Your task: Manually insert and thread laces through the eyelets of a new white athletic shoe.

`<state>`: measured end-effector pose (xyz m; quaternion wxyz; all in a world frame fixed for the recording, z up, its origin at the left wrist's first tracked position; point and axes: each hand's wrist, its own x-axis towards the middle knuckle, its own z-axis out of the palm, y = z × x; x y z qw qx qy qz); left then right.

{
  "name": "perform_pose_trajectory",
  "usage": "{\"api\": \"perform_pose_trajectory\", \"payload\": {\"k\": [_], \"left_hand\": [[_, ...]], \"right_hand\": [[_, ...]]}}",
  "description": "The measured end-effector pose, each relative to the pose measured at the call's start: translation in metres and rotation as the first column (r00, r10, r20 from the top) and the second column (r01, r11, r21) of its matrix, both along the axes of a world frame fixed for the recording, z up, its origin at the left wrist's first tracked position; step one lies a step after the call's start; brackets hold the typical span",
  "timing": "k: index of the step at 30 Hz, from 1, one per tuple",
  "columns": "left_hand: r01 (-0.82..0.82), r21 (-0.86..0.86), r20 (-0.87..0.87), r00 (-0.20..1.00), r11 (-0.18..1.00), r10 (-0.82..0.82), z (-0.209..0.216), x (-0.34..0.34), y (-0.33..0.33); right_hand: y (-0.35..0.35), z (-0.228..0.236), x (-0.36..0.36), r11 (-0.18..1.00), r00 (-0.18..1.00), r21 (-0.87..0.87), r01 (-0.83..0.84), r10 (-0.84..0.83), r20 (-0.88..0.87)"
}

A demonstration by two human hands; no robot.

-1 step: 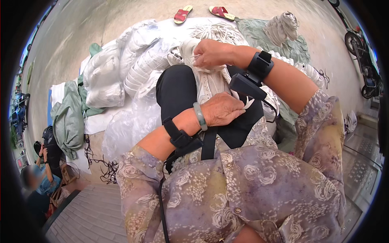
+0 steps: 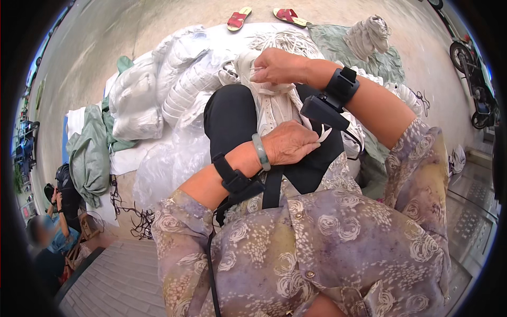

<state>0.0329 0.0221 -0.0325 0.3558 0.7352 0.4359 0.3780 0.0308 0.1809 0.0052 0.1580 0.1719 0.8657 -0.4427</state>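
Observation:
Across my lap, between my black-clad knees, lies a white shoe upper (image 2: 271, 109) with a row of small eyelets. My left hand (image 2: 290, 142) is closed at its near end, thumb and fingers pinched on a white shoelace (image 2: 324, 136) whose short end sticks out to the right. At the far end of the upper my right hand (image 2: 278, 66) is closed in a pinch, with a thin white lace showing at its fingertips. My right hand and forearm partly cover the upper.
Stacked white shoe uppers (image 2: 182, 98) lie left of my knees, near clear plastic wrap (image 2: 158, 177). Beyond my hands spreads a heap of white laces (image 2: 285, 43). A rolled white bundle (image 2: 368, 36), red sandals (image 2: 239, 19) and green sacking (image 2: 88, 150) lie around. Another person (image 2: 50, 238) sits far left.
My right wrist has shifted very slightly to the right, and its fingertips have moved a little. My left hand has stayed in place.

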Motion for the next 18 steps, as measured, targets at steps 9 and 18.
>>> {"api": "perform_pose_trajectory", "payload": {"k": [9, 18], "left_hand": [[0.114, -0.431, 0.417, 0.905, 0.895, 0.086, 0.055, -0.003, -0.003], [0.264, -0.208, 0.375, 0.911, 0.942, -0.173, 0.074, 0.008, -0.010]], "right_hand": [[0.016, -0.030, 0.025, 0.902, 0.958, 0.417, 0.112, 0.014, -0.287], [0.015, -0.047, 0.038, 0.946, 0.934, 0.226, 0.230, -0.150, -0.324]]}}
